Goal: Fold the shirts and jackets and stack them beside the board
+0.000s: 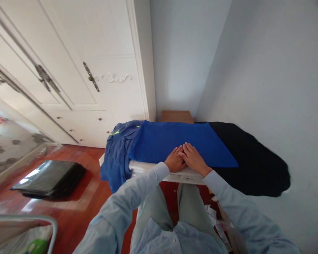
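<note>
A: ok so where's the blue cloth compared to the hands?

B: middle of the frame, under the fingertips and spreading away from them, toward the top and out to both sides. More of it is on the left hand side tbh.

A: which way does it run?

B: long axis goes left to right across the frame, so the forearms come in from the bottom pretty much crosswise to it. Both hands are at its near edge, meeting around center.

A: gripping anything?

B: nah, neither one's clenched. Fingers look stretched out and laid flat. Can't tell if the left thumb has a bit of the edge tucked under it.

A: and which hand's closer to what?

B: right hand is nearer the slanted end, where the black surface shows, right of center. Left one's nearer the rumpled darker blue garment, left of center.
</note>
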The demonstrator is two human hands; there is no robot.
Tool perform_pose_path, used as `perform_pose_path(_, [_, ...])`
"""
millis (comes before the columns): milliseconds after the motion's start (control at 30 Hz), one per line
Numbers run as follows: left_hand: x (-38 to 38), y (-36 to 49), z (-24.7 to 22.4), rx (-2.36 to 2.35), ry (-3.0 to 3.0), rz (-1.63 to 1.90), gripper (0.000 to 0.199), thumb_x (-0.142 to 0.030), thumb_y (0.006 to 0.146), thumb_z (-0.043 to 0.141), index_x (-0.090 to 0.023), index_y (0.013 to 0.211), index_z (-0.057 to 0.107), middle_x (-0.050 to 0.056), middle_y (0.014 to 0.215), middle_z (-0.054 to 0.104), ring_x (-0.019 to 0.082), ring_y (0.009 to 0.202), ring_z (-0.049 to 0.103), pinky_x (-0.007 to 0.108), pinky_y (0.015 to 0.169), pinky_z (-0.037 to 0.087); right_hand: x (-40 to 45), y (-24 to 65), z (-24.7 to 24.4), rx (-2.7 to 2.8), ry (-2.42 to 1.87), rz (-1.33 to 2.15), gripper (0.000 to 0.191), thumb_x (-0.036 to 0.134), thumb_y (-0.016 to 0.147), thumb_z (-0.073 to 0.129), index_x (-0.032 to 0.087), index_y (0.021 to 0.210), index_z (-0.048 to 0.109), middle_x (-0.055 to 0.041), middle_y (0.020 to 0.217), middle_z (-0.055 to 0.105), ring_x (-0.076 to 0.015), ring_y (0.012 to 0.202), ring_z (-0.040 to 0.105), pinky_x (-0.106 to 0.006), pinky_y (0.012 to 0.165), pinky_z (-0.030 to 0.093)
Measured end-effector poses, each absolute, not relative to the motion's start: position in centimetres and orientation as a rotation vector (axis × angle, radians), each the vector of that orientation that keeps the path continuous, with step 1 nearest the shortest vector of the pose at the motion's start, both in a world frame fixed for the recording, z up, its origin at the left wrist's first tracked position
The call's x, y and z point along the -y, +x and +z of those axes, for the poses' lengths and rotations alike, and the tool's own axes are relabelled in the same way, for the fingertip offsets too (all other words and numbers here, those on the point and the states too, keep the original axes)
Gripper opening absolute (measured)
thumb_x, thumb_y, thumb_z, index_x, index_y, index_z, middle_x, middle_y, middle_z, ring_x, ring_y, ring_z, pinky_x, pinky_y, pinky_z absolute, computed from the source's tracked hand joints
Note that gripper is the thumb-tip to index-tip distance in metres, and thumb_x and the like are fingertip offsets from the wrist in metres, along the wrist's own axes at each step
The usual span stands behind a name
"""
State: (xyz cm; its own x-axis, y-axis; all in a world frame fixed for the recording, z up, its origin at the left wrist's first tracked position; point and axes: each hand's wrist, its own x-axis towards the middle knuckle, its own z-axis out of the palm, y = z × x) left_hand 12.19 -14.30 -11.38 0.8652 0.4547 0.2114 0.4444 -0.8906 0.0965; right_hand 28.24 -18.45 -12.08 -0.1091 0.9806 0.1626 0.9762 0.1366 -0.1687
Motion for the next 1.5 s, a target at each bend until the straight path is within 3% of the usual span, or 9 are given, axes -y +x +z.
perform_pose_path(200, [14.6,8.2,-11.5,-0.739,3.016,0.282,0.058,-0.053,0.104,0.033,-0.022,0.152,0.044,0.007,0.162,0.036,0.023,0.151,0.029,0.043,0.125,0.021,17.7,27.9,-14.1,2.335,-1.807,0.099,0.07,0.056,0.104,0.019,0.013,0.154,0.041,-0.0182,0.16,0.038,-0.031,0.149,0.033,-0.053,0.118,0.03])
perform_pose_path(367, [12.6,0.5,-11.7,-0.992,2.959,0.223,0.068,-0.056,0.103,0.033,-0.01,0.153,0.041,0.017,0.159,0.038,0.03,0.149,0.034,0.05,0.122,0.027,18.5,30.4,-15.0,2.327,-1.837,-0.003,0.074,0.063,0.101,0.024,0.016,0.154,0.041,-0.0176,0.161,0.036,-0.0315,0.149,0.032,-0.054,0.12,0.027])
perform_pose_path(600, [12.6,-7.1,-12.2,-1.713,2.793,0.255,0.08,-0.066,0.098,0.033,-0.007,0.152,0.042,0.024,0.157,0.038,0.035,0.148,0.035,0.05,0.12,0.03,18.8,30.3,-14.8,2.324,-1.864,-0.018,0.076,0.064,0.101,0.021,0.014,0.154,0.042,-0.0183,0.16,0.037,-0.0306,0.15,0.032,-0.053,0.12,0.026])
perform_pose_path(867, [13.3,-7.5,-12.8,-1.916,2.676,0.373,0.086,-0.069,0.097,0.029,-0.001,0.148,0.045,0.026,0.153,0.043,0.037,0.145,0.04,0.05,0.118,0.033,18.7,30.4,-15.1,2.298,-1.845,0.025,0.075,0.064,0.1,0.025,0.015,0.154,0.042,-0.0176,0.16,0.037,-0.0305,0.15,0.032,-0.053,0.121,0.026])
perform_pose_path(1100, [13.3,-7.8,-14.0,-1.866,2.707,0.505,0.077,-0.062,0.099,0.031,-0.003,0.147,0.048,0.024,0.154,0.043,0.035,0.146,0.038,0.052,0.119,0.032,18.6,30.4,-15.5,2.267,-1.849,0.01,0.071,0.064,0.1,0.028,0.021,0.154,0.042,-0.0145,0.16,0.039,-0.0288,0.149,0.033,-0.053,0.121,0.026])
perform_pose_path(1333, [13.1,-8.2,-14.5,-1.853,2.723,0.569,0.072,-0.06,0.101,0.029,-0.007,0.145,0.051,0.022,0.152,0.047,0.034,0.145,0.04,0.052,0.118,0.033,19.1,30.0,-14.8,2.167,-1.812,-0.001,0.065,0.058,0.102,0.032,0.015,0.145,0.054,-0.0158,0.153,0.049,-0.0288,0.144,0.042,-0.053,0.119,0.032])
perform_pose_path(1500, [14.9,-5.8,-13.8,-1.964,2.657,0.612,0.076,-0.061,0.1,0.032,-0.002,0.146,0.047,0.027,0.151,0.045,0.043,0.149,0.029,0.068,0.116,0.025,20.2,30.0,-13.9,1.925,-1.649,0.147,0.051,0.047,0.103,0.035,0.02,0.128,0.07,-0.0115,0.134,0.067,-0.0254,0.129,0.059,-0.049,0.114,0.042])
